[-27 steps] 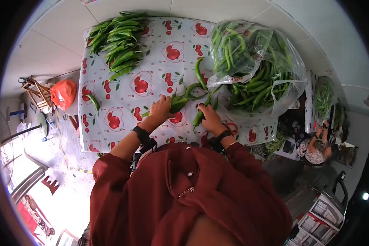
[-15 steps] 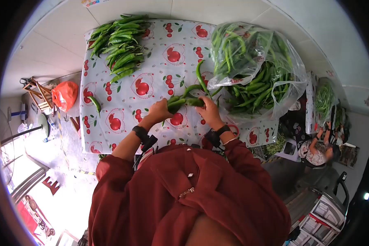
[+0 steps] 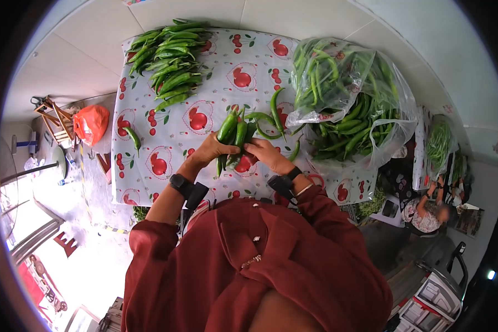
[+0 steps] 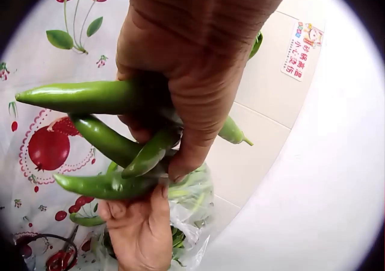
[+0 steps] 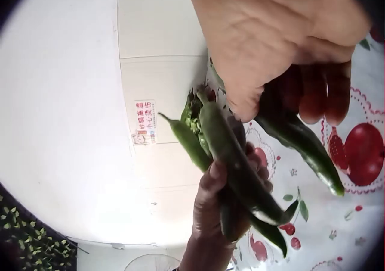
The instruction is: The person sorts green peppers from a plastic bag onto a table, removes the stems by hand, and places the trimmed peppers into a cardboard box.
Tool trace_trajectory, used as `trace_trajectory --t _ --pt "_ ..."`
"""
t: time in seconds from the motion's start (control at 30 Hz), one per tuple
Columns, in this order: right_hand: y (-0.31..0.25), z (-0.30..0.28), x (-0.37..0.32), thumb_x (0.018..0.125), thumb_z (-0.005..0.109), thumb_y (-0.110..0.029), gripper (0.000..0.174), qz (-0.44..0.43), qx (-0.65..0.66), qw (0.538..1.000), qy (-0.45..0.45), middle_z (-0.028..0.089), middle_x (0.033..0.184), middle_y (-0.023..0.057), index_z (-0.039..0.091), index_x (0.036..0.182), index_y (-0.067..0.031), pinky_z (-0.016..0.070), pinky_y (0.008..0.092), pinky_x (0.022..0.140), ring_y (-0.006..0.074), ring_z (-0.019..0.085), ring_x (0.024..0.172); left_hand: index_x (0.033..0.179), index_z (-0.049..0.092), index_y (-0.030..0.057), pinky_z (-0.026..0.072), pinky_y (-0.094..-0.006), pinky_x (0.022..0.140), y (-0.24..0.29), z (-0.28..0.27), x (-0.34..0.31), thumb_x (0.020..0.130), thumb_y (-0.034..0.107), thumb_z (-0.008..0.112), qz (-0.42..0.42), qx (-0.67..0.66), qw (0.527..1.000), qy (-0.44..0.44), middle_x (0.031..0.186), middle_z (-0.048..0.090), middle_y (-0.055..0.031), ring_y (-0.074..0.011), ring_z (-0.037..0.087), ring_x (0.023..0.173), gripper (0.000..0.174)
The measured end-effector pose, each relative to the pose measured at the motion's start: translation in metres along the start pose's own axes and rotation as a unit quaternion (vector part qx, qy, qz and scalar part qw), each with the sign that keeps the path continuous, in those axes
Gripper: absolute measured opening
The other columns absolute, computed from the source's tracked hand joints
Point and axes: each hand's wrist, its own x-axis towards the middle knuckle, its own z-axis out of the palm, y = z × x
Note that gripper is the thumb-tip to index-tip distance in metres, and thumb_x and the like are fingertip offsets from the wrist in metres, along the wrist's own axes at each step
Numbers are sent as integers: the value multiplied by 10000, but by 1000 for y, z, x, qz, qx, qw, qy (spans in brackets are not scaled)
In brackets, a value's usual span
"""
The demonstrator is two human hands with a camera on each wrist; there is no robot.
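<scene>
My left hand (image 3: 218,148) grips a small bunch of green chili peppers (image 3: 227,128), thumb across them, stem ends pointing away from me in the head view. Right beside it, my right hand (image 3: 268,156) pinches another green pepper (image 5: 304,144) against the bunch's side. From the left wrist view, several pepper tips stick out below the left hand (image 4: 186,72), the right hand's fingers (image 4: 157,214) close to the lowest one. A few loose peppers (image 3: 275,108) lie on the tablecloth just beyond the right hand.
A layered pile of peppers (image 3: 174,61) lies at the back left, and a single pepper (image 3: 133,138) at the left edge. An opened clear plastic bag (image 3: 390,124) full of peppers stands on the right. Red-handled scissors (image 3: 316,180) lie near the right wrist.
My right hand has brought its pepper leftward to the bunch. My left hand has turned the bunch from lying sideways to pointing away from me, and both hands are now close together.
</scene>
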Motion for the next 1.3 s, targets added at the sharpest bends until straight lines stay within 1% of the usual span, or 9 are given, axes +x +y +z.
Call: trace_trajectory --t 0.13,0.23,0.8,0.87,0.9,0.97,1.1,1.17,1.3 --pt "-7 -2 0 913 475 -228 274 23 -51 996 -68 568 811 17 549 1049 -2 451 223 627 88 540 692 1019 608 26 463 -258 724 -7 0 -1 673 95 745 -12 9 1000 1 875 623 -25 -118 574 776 378" --pt "-20 6 -9 907 479 -223 264 15 15 998 -59 568 843 32 541 1033 1 463 234 636 98 548 708 1008 612 34 462 -261 725 -10 -1 -4 679 81 734 -37 18 999 -13 874 623 -22 -119 576 774 354" --pt "-16 9 2 918 507 -296 315 21 -99 993 -55 557 716 13 548 969 12 453 231 500 99 548 554 976 594 34 463 -269 687 -11 1 -7 661 107 734 27 0 1000 13 831 599 -15 -112 555 752 352" --pt "-16 4 4 908 522 -278 286 18 -224 973 -58 544 665 5 580 929 2 436 224 472 82 533 534 1017 578 44 464 -257 681 -15 -3 -4 647 53 725 11 59 998 12 848 591 -7 -100 549 760 398" --pt "-22 3 2 908 522 -278 286 15 -227 972 -60 544 665 5 580 929 2 436 224 472 82 533 534 1023 579 25 466 -268 699 -15 -3 -5 636 168 759 38 60 997 17 854 608 -34 -115 559 763 450" --pt "-42 3 -4 896 547 -248 250 -38 -173 983 52 543 638 17 591 918 -3 406 207 451 60 497 493 1058 572 36 468 -275 717 -18 -6 -7 636 187 761 50 119 990 55 881 616 -40 -121 565 780 486" --pt "-67 4 1 854 610 -201 295 -129 -112 982 87 512 599 0 559 1047 15 376 198 414 44 469 480 1216 489 139 485 -337 750 -5 3 -18 649 288 745 51 261 959 95 930 644 -103 -227 623 826 640" --pt "-66 13 6 849 617 -202 318 -112 -101 986 69 497 592 -6 545 1076 9 370 196 407 46 450 458 1261 404 180 493 -414 725 -18 0 -10 646 327 712 23 357 930 80 896 644 -162 -345 620 833 703" --pt "-46 26 24 838 624 -175 283 -72 -66 995 24 479 582 -17 537 1049 -8 333 191 384 43 404 413 1165 432 147 486 -450 715 -22 11 -6 633 289 688 -22 463 884 67 845 641 -165 -364 614 820 607"
